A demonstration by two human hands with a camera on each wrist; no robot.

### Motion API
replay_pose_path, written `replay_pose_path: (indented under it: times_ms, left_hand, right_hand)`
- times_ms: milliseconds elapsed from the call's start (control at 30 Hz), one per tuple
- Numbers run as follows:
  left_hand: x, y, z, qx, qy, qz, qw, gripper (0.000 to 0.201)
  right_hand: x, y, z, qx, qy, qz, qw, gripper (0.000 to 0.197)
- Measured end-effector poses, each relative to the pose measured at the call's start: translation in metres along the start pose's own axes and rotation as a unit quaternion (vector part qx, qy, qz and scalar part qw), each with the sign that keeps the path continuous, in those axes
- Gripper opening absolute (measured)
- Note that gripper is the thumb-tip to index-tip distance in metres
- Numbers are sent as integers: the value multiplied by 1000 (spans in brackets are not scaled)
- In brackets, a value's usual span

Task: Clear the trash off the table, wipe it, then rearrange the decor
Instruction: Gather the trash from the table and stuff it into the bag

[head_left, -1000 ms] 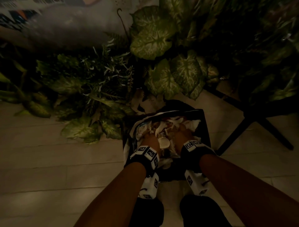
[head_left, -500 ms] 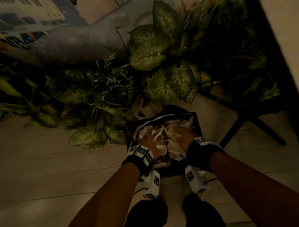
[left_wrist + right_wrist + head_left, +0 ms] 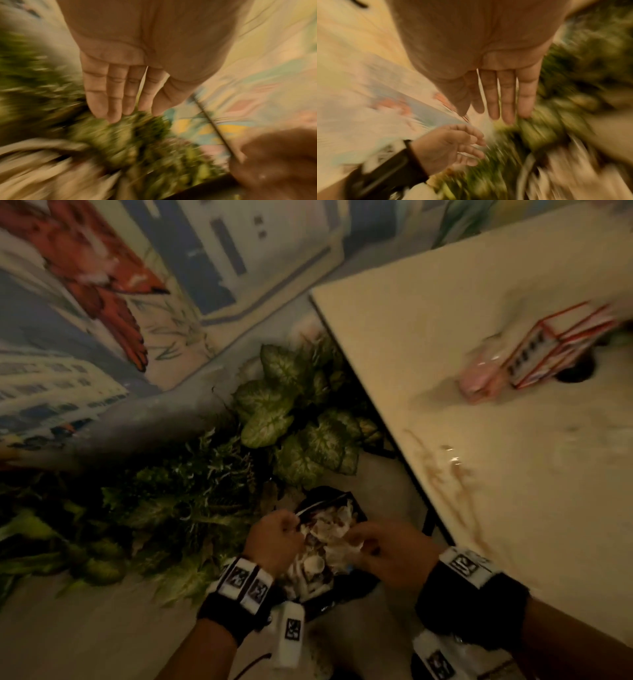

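Note:
A black trash bin (image 3: 323, 497) on the floor holds crumpled white paper trash (image 3: 330, 530). My left hand (image 3: 274, 539) and right hand (image 3: 387, 553) hover just above it, side by side. The left wrist view shows the left hand (image 3: 116, 94) with straight fingers holding nothing. My right hand (image 3: 501, 97) is likewise flat and empty in the right wrist view. The pale table (image 3: 513, 491) at the right carries brown spill stains (image 3: 455, 474), a red wire-frame box (image 3: 561, 344) and a pink object (image 3: 479, 374).
Leafy green plants (image 3: 291, 412) crowd the floor behind and left of the bin, against a painted mural wall (image 3: 102, 302). The table's dark edge and a leg run close to the right of the bin. Pale floor tiles (image 3: 85, 628) lie at the lower left.
Both hands have lifted out of the trash in the bin and now hold nothing. The head view has swung up and right, bringing the tabletop into sight.

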State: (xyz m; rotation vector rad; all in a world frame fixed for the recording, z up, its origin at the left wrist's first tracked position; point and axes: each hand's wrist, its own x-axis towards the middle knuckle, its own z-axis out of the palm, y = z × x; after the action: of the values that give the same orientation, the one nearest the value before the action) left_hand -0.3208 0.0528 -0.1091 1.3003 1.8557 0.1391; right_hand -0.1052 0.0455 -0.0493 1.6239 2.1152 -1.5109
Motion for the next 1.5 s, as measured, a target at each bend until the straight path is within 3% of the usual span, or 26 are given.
replay_pose_path:
  times_ms: [100,267,500,633,767,900,1067,1333,1500]
  left_hand:
    - [-21,56,-21,-20,17,60,998,16]
    - [-42,159,-7,-25,30,163,986,13]
    - [-51,281,86,-25,44,145,988,18]
    - [-41,328,149,15,15,96,995,45]
    - [-34,358,196,51,-16,79,995,79]
    - [-21,373,220,105,-14,70,992,107]
    - [-9,397,241,129,-10,69,989,117]
    - [10,445,271,124,-15,129,984,107]
    - [10,477,289,133,-38,144,980,102]
  right_hand:
    - [-63,7,-55,-43,35,-27,998,35]
    - [-133,87,-140,-61,134,31,989,31]
    - [-203,233,-250,-87,189,120,971,27]
    - [-227,290,-288,-131,170,165,963,42]
    - [-235,317,-306,-164,158,188,955,61]
    - [-237,337,-310,-147,127,230,954,98]
    - [-229,360,-298,-182,79,255,947,127]
    - [-204,391,-309,-123,125,233,956,132]
    - [-195,396,-322,-154,127,203,959,99]
